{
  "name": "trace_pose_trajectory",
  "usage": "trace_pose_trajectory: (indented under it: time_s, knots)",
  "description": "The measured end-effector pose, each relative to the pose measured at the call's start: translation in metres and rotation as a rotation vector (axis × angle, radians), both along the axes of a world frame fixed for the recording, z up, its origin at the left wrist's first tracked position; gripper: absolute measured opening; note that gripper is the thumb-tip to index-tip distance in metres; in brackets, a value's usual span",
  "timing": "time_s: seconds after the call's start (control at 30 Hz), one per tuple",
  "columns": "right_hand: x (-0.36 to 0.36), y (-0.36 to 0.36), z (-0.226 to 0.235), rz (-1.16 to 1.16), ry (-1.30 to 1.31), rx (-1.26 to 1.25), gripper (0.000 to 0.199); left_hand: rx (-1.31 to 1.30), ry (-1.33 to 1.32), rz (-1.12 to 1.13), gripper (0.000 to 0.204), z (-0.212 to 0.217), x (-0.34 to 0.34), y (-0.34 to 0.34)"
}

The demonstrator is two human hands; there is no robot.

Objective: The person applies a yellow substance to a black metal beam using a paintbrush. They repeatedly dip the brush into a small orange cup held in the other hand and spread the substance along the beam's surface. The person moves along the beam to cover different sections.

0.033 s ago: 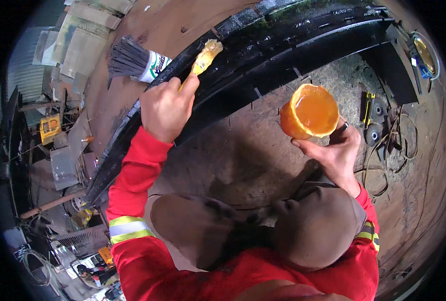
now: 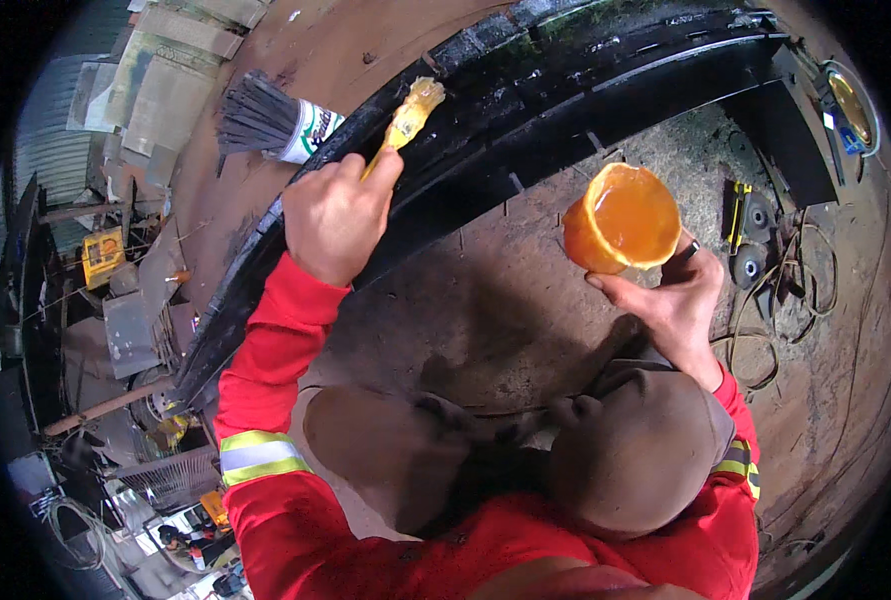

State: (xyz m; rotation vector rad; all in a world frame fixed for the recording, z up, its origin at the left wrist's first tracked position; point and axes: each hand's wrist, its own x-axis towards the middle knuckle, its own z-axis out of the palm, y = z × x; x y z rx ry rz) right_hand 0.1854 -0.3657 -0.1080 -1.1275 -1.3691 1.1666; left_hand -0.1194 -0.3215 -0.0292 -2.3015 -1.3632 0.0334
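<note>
Left hand [image 2: 335, 222] clasps brush [image 2: 405, 125], bristles [image 2: 426, 94] over black beam [image 2: 535, 125]; right hand [image 2: 680, 300] holds orange cup [image 2: 587, 235]; keep cup level, strokes even

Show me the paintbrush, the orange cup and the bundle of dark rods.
Paintbrush [image 2: 406, 123], head view: its smeared middle.
Orange cup [image 2: 580, 236], head view: its outer wall.
Bundle of dark rods [image 2: 257, 117], head view: the rods' middle.

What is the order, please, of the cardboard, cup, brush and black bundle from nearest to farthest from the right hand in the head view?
1. Cup: held in the right hand.
2. Brush: to the left, in the left hand.
3. Black bundle: farther left, past the brush.
4. Cardboard: upper left, farthest.
</note>
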Motion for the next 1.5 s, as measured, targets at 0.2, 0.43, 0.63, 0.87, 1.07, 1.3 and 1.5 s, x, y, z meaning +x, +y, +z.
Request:
trace_pose_trajectory:
  time_s: [0.2, 0.43, 0.63, 0.87, 1.07, 1.3, 1.5]
  knots:
    - [0.002, 0.000, 0.000, -0.005, 0.038, -0.046, 0.038, -0.035, -0.007, -0.052, 0.031, -0.001, 0.018, 0.002]
    - [0.005, -0.001, -0.001, -0.017, 0.007, -0.058, 0.039, 0.003, -0.250, 0.022, 0.011, 0.018, 0.037, 0.009]
    - [-0.010, 0.005, -0.005, 0.017, 0.013, 0.092, 0.041, -0.072, -0.216, 0.098, 0.015, 0.022, 0.012, 0.000]
    - [-0.035, 0.017, 0.019, 0.156, -0.067, 0.108, 0.049, -0.164, -0.111, 0.278, 0.016, -0.002, -0.048, -0.054]
    - [-0.112, 0.048, 0.016, 0.355, -0.221, 0.376, 0.060, -0.044, -0.704, 0.350, 0.032, 0.101, -0.120, -0.147]
    - [-0.157, 0.041, 0.008, 0.473, -0.265, 0.444, 0.059, -0.281, -0.220, -0.092, 0.027, 0.131, -0.089, -0.102]
    - [-0.193, 0.029, 0.011, 0.528, -0.250, 0.517, 0.059, -0.421, -0.392, -0.023, 0.024, 0.118, -0.125, -0.109]
